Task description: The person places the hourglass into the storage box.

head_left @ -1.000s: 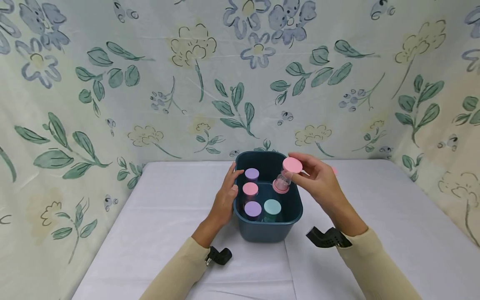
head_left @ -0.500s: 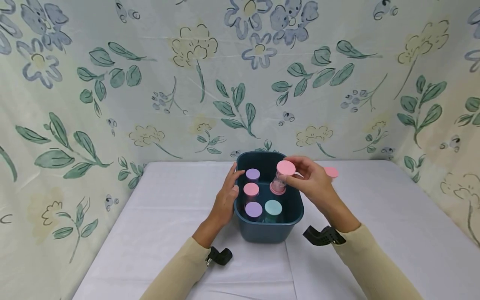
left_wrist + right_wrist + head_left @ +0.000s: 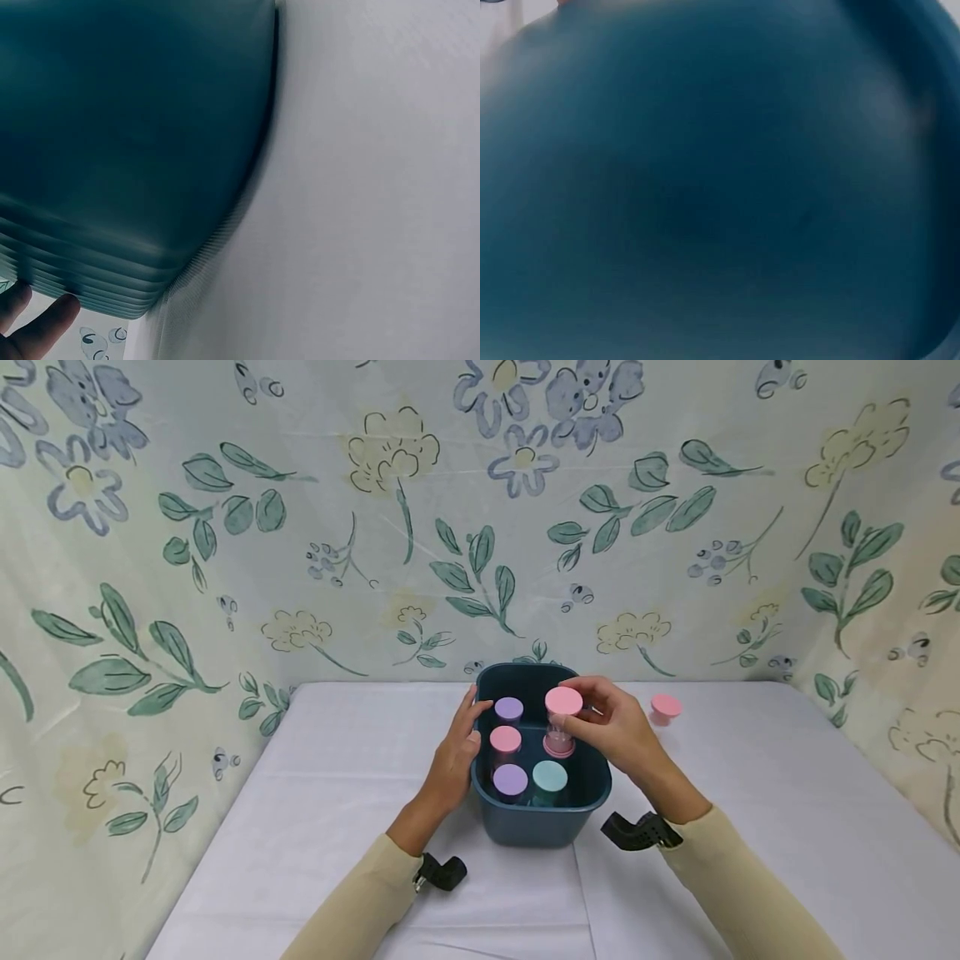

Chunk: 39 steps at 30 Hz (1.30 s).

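Note:
My right hand (image 3: 611, 722) pinches a pink-capped sand timer (image 3: 558, 733) between thumb and fingers, just under its top cap. The timer stands nearly upright inside the dark blue bin (image 3: 536, 827), in its right half. Along the bin's left rim lies my left hand (image 3: 450, 764), one finger reaching over the edge. In the left wrist view, two extended fingers (image 3: 46, 326) show by the outer wall. Inside the bin stand two purple-capped timers (image 3: 510, 780), a pink-capped one (image 3: 505, 740) and a teal-capped one (image 3: 550, 776). The right wrist view is filled by the bin's wall (image 3: 705, 187).
Behind my right hand, a pink-capped piece (image 3: 666, 708) stands on the white-covered table (image 3: 345, 793). A floral cloth (image 3: 300, 527) hangs at the back and sides.
My right hand has moved left and slightly down with the sand timer, which has straightened from a tilt. The pink-capped piece on the table has come into fuller view. The left hand stays put.

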Available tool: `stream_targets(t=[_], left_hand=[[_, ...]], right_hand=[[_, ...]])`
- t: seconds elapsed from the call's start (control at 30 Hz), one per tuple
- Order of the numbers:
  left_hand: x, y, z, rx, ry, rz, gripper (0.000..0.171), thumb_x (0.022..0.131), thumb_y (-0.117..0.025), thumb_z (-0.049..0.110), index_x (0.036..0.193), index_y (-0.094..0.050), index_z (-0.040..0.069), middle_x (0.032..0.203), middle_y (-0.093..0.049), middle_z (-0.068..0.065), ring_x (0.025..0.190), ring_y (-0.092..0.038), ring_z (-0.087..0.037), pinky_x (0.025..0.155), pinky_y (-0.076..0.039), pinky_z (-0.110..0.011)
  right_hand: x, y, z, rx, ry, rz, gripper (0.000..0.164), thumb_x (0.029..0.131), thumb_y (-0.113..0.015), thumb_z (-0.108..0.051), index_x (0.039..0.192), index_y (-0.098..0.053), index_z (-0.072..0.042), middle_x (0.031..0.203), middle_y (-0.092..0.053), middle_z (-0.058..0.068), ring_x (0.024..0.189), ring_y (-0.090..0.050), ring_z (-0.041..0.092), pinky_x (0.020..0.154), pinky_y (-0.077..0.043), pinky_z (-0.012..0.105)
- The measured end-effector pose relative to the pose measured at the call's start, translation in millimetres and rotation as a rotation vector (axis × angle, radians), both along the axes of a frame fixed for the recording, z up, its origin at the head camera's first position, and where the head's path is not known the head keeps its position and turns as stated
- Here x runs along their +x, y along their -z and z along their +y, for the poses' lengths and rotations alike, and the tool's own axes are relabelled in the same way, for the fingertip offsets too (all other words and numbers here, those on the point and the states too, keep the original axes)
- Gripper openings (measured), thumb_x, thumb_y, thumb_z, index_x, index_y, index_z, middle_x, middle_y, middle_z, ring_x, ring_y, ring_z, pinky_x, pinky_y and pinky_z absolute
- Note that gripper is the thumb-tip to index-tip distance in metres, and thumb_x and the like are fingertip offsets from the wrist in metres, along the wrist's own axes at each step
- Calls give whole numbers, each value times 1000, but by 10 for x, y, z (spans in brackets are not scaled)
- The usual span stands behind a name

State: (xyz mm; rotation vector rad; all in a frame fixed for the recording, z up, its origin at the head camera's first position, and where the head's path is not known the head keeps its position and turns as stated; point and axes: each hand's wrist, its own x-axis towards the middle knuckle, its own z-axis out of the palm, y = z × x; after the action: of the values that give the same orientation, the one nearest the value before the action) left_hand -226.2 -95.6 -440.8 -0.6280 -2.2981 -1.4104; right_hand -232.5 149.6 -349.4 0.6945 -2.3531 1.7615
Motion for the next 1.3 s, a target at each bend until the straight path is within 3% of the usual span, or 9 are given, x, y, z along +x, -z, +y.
stream_targets(t=[0.27,0.47,0.8,1.03,1.3], left_hand=[[1,-5,2,-12,-3,3,51,98,-30,24,149,-33,23,162,-9,1,147,-13,-18,107,-25,-62],[9,-6,-4,-15,-4,9,51,97,-30,23,149,-33,26,162,-9,1,147,-13,-18,107,-25,-62],[21,-10,-5,-18,-7,5,51,98,-29,25,149,-34,24,162,-10,1,147,-13,-18,107,-26,-62],[26,-14,0,-18,-1,2,51,98,-30,24,149,-33,24,162,-9,2,147,-12,-18,108,-25,-62],[46,-38,-3,3,12,-13,51,97,-30,25,148,-34,22,162,-9,1,147,-13,-20,107,-24,-63]], right_hand=[[-32,42,-22,26,-24,8,48,83,-75,-12,125,-55,-2,120,-60,11,106,-57,22,89,-49,20],[-21,24,-36,73,-15,11,54,84,-75,-14,133,-52,-5,128,-58,11,111,-57,23,90,-49,20],[-24,45,-43,158,-16,55,58,85,-73,-16,137,-50,-5,134,-56,12,114,-58,26,92,-50,32],[-31,62,-32,179,-22,67,56,85,-73,-15,135,-51,-4,132,-57,10,114,-59,25,94,-49,31],[-17,64,-60,241,-3,97,50,84,-72,-10,131,-54,-3,129,-59,10,110,-60,24,95,-49,39]])
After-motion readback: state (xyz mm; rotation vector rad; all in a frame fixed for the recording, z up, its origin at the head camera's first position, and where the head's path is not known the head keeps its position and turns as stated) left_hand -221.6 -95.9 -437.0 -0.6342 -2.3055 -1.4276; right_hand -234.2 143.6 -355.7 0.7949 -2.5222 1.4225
